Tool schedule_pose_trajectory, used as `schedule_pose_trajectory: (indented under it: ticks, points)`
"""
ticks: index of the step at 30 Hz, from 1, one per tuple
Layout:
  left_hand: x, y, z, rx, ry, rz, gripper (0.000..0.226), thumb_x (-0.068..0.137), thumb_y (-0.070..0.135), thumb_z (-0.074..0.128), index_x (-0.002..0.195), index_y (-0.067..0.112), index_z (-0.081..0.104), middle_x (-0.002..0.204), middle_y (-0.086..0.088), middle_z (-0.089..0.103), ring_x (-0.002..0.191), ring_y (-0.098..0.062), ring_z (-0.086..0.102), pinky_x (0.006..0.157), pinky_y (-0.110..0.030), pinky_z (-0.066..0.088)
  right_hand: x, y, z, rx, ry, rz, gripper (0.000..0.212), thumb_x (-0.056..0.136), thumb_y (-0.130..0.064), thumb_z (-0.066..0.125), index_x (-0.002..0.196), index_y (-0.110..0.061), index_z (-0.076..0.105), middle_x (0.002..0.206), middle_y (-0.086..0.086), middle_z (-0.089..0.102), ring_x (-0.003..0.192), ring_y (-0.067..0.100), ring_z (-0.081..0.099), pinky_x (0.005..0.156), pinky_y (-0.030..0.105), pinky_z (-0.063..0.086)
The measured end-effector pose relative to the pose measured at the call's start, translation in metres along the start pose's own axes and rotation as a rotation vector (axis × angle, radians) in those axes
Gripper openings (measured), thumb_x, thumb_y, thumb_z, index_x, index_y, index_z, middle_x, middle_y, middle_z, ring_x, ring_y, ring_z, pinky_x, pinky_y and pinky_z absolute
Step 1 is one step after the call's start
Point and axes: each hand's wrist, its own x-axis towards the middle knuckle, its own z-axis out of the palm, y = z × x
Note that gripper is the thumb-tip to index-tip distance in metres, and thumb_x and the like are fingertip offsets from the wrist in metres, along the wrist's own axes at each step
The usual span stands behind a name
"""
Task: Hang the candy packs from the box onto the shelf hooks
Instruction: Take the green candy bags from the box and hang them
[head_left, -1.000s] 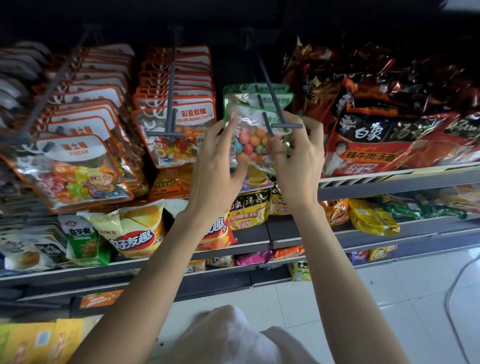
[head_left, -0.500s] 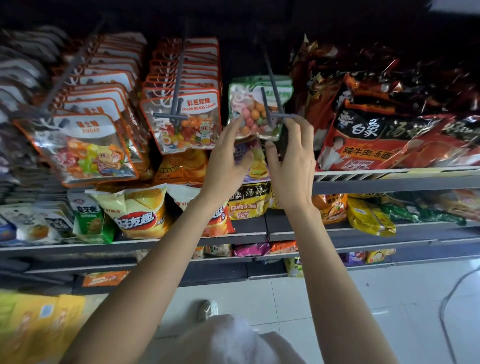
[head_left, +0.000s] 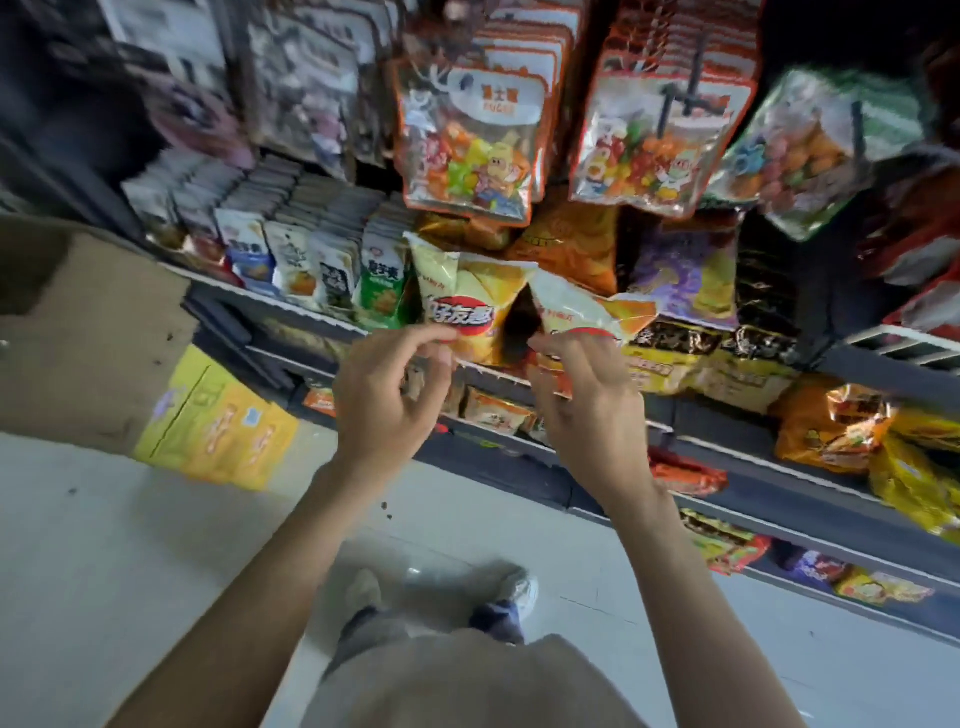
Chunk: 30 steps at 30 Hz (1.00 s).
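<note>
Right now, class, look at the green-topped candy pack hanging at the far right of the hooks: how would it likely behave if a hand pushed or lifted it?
The green-topped candy pack hangs tilted from a thin hook, so a push would probably set it swinging. Its clear film looks crinkly and thin, so it is likely floppy. The loose round candies inside would probably shift, making it bottom-heavy.

Green-topped candy pack (head_left: 810, 150) hanging on dark shelf hook (head_left: 858, 122), tilted, clear front showing round sweets. Cardboard box (head_left: 88, 332) at left, on floor, blurred.
</note>
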Motion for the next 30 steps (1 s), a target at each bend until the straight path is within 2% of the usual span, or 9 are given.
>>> schedule_pose_trajectory:
  ticks: [2, 5, 8, 11, 14, 17, 20, 25, 30]
  points:
    - [-0.025, -0.034, -0.034, 0.120, -0.108, -0.092, 0.031, 0.091, 0.033, 0.050, 0.108, 0.014, 0.067, 0.086, 0.009, 0.068, 0.080, -0.006, 0.058, 0.073, -0.018, 0.044, -0.008, -0.018, 0.032, -0.001, -0.164, -0.005, 0.021, 0.088, -0.012, 0.061, 0.107, -0.005, 0.064, 0.106, 0.011, 0.063, 0.099, 0.028, 0.054, 0.071, 0.035, 0.050]
    - [-0.065, -0.091, -0.088, 0.269, -0.247, -0.319, 0.043, 0.084, 0.046, 0.043, 0.114, 0.025, 0.064, 0.095, 0.011, 0.069, 0.092, -0.010, 0.059, 0.072, -0.026, 0.046, -0.016, -0.053, 0.081, 0.044, -0.382, -0.005, 0.029, 0.084, -0.013, 0.062, 0.113, -0.008, 0.063, 0.113, 0.011, 0.062, 0.102, 0.032, 0.055, 0.072, 0.039, 0.052]
    - [-0.100, -0.146, -0.148, 0.284, -0.279, -0.474, 0.046, 0.081, 0.047, 0.042, 0.116, 0.026, 0.063, 0.104, 0.011, 0.069, 0.101, -0.017, 0.061, 0.081, -0.031, 0.049, -0.020, -0.097, 0.133, 0.071, -0.516, 0.015, 0.032, 0.084, -0.023, 0.058, 0.111, -0.010, 0.067, 0.109, 0.012, 0.066, 0.098, 0.035, 0.063, 0.073, 0.042, 0.055]
    - [-0.116, -0.191, -0.211, 0.278, -0.283, -0.496, 0.042, 0.084, 0.042, 0.045, 0.117, 0.024, 0.064, 0.111, 0.011, 0.068, 0.104, -0.014, 0.061, 0.085, -0.023, 0.044, -0.019, -0.147, 0.175, 0.129, -0.643, 0.107, 0.029, 0.090, -0.020, 0.058, 0.117, -0.013, 0.065, 0.114, 0.009, 0.065, 0.103, 0.031, 0.061, 0.077, 0.043, 0.054]
    - [-0.116, -0.226, -0.263, 0.251, -0.243, -0.511, 0.031, 0.088, 0.031, 0.051, 0.114, 0.022, 0.066, 0.110, 0.013, 0.067, 0.100, -0.007, 0.059, 0.078, -0.003, 0.036, -0.012, -0.189, 0.209, 0.177, -0.619, 0.149, 0.027, 0.090, -0.011, 0.063, 0.117, -0.014, 0.066, 0.111, 0.004, 0.069, 0.096, 0.024, 0.066, 0.071, 0.036, 0.055]
    - [-0.109, -0.260, -0.298, 0.216, -0.221, -0.548, 0.030, 0.087, 0.036, 0.051, 0.112, 0.026, 0.065, 0.106, 0.018, 0.067, 0.099, -0.003, 0.060, 0.080, -0.016, 0.043, 0.004, -0.221, 0.245, 0.181, -0.579, 0.165, 0.022, 0.088, -0.006, 0.063, 0.108, -0.013, 0.069, 0.089, 0.000, 0.072, 0.076, 0.020, 0.069, 0.063, 0.031, 0.055]
    - [-0.101, -0.292, -0.319, 0.248, -0.258, -0.579, 0.032, 0.086, 0.034, 0.053, 0.115, 0.028, 0.064, 0.109, 0.020, 0.065, 0.102, -0.004, 0.059, 0.083, -0.023, 0.043, 0.026, -0.241, 0.282, 0.139, -0.609, 0.155, 0.021, 0.089, -0.010, 0.060, 0.109, -0.014, 0.068, 0.086, 0.004, 0.072, 0.075, 0.028, 0.069, 0.061, 0.043, 0.057]
    - [-0.075, -0.347, -0.344, 0.337, -0.193, -0.600, 0.028, 0.090, 0.023, 0.058, 0.117, 0.023, 0.065, 0.109, 0.007, 0.068, 0.096, -0.008, 0.058, 0.080, -0.017, 0.039, 0.082, -0.276, 0.348, 0.191, -0.582, 0.037, 0.022, 0.090, -0.016, 0.055, 0.107, -0.016, 0.069, 0.094, 0.004, 0.072, 0.077, 0.027, 0.069, 0.059, 0.043, 0.057]
    - [-0.048, -0.408, -0.382, 0.464, -0.148, -0.625, 0.026, 0.087, 0.013, 0.065, 0.112, 0.016, 0.068, 0.110, 0.000, 0.070, 0.099, -0.016, 0.061, 0.081, -0.012, 0.034, 0.145, -0.320, 0.415, 0.124, -0.496, -0.243, 0.025, 0.084, -0.018, 0.056, 0.105, -0.015, 0.069, 0.102, 0.004, 0.067, 0.079, 0.027, 0.068, 0.050, 0.032, 0.051]
